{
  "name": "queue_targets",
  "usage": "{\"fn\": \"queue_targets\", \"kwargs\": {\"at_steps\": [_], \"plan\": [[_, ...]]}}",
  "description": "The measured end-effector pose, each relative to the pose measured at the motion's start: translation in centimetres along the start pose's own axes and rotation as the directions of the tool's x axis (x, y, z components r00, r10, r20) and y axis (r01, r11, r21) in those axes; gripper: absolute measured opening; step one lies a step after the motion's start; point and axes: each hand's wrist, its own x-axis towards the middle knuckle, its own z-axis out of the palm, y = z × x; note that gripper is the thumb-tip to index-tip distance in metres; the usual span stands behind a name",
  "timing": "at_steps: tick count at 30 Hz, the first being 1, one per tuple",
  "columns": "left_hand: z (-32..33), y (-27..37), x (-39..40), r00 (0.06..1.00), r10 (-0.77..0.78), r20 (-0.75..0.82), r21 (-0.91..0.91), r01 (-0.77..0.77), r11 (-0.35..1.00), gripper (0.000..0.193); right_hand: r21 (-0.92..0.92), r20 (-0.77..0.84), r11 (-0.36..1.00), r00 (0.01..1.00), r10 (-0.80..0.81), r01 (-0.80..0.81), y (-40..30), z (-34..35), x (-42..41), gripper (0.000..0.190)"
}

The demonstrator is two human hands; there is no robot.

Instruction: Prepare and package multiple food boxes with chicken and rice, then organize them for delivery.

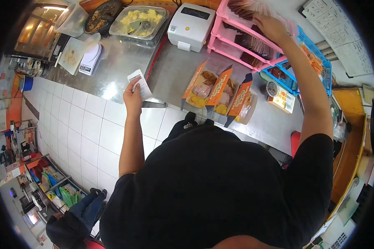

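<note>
My left hand (132, 96) pinches a white printed paper slip (140, 81) between thumb and fingers, above the front edge of the steel counter (166, 67). On the far right, my right hand (270, 28) reaches into the top tier of a pink plastic rack (216, 29). Its fingertips are at clear sachets of dark sauce (241, 11); whether they grip one is unclear. Between my hands stand three open orange and black food boxes: a left box (194, 81), a middle box (219, 84) and a right box (240, 99). Wrapped pieces and yellow food show inside them.
A white label printer (190, 26) stands left of the rack. Farther left are a lidded tub of yellow chunks (140, 21), a stone mortar (101, 17) and a kitchen scale (91, 59). Blue baskets (327, 76) sit at right. Another person (71, 222) is at lower left.
</note>
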Motion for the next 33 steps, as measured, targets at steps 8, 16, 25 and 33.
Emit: {"fn": "queue_targets", "kwargs": {"at_steps": [8,16,25,33], "plan": [[-0.4,0.3,1.1,0.998,-0.018,0.067,-0.072,0.023,0.997,0.024,-0.093,0.194,0.993,0.977,0.090,-0.073,3.4,-0.6,-1.2,0.029],[-0.3,2.5,2.2,0.987,0.043,0.154,-0.057,-0.035,0.998,0.024,-0.271,-0.071,0.934,0.972,0.223,-0.234,-0.4,-2.8,-2.2,0.024],[-1.8,2.6,3.2,0.977,-0.023,0.214,-0.115,0.049,0.992,0.024,-0.181,0.173,0.965,0.960,0.222,-0.191,0.9,-0.2,-2.0,0.035],[-4.0,0.8,3.5,0.984,0.026,0.174,-0.065,-0.014,0.998,0.025,0.073,-0.195,0.927,0.907,0.374,-0.367,-7.5,-4.2,-2.6,0.020]]}}
